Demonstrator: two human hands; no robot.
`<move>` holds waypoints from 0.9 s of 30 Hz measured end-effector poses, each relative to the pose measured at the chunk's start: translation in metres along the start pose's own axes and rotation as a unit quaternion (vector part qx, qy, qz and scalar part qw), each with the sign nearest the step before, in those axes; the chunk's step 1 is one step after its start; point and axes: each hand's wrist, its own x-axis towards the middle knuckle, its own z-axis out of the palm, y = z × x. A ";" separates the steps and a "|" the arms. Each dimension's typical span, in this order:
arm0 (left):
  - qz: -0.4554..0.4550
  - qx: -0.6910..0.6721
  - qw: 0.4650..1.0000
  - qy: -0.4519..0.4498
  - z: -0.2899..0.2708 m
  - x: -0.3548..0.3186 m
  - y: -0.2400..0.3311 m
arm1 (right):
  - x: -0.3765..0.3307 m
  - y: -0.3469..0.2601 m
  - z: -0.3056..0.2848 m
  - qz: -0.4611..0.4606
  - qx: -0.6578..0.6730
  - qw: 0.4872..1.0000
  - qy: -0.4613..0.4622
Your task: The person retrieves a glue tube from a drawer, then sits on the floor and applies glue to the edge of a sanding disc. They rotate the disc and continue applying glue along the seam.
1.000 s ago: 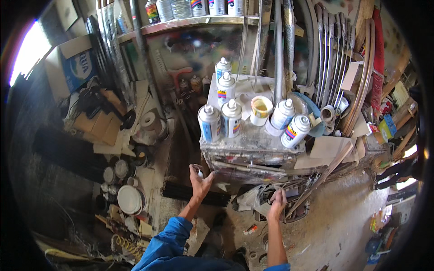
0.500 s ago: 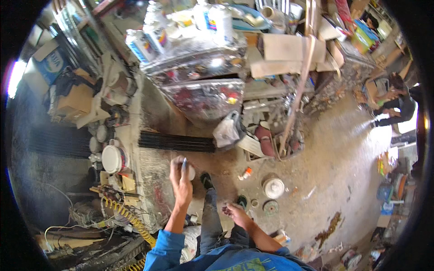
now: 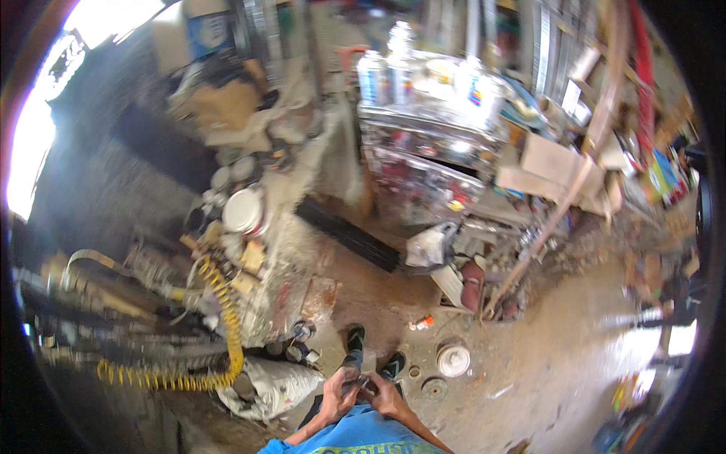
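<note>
Close in front of my body, my left hand [image 3: 339, 393] and my right hand [image 3: 386, 395] meet, fingers curled toward each other. Something small and dark shows between the fingertips, too blurred to name. Both hands are closed, above my dark shoes. Ahead of them, a bundle of long black strips [image 3: 348, 234] reaches from the pale ledge [image 3: 283, 253] toward a white plastic bag [image 3: 429, 247].
A yellow coiled hose [image 3: 233, 333] hangs at left, above a pale sack [image 3: 276, 390]. A white tub [image 3: 243, 211] sits on the ledge. Spray cans [image 3: 372, 78] stand on the worn cabinet [image 3: 420, 185]. A white bucket [image 3: 453, 361] and an orange-and-white bottle [image 3: 422, 323] are on the floor.
My left hand has drawn back from over the ledge, where it was by a round white thing, to meet my right hand near my body. The view has turned left.
</note>
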 end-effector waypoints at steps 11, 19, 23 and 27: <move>-0.021 -0.344 0.909 0.235 0.003 -0.004 0.012 | 0.025 -0.061 -0.023 -0.055 0.426 0.892 -0.139; -0.036 -0.301 0.944 0.131 0.027 -0.008 0.020 | 0.013 -0.065 0.012 -0.118 0.157 0.971 0.135; -0.065 -0.378 0.914 0.131 0.028 -0.004 0.023 | 0.003 -0.063 0.007 -0.107 0.023 0.972 0.207; -0.037 -0.337 0.930 0.140 0.018 -0.001 0.027 | -0.001 -0.057 -0.003 -0.162 -0.170 0.944 0.230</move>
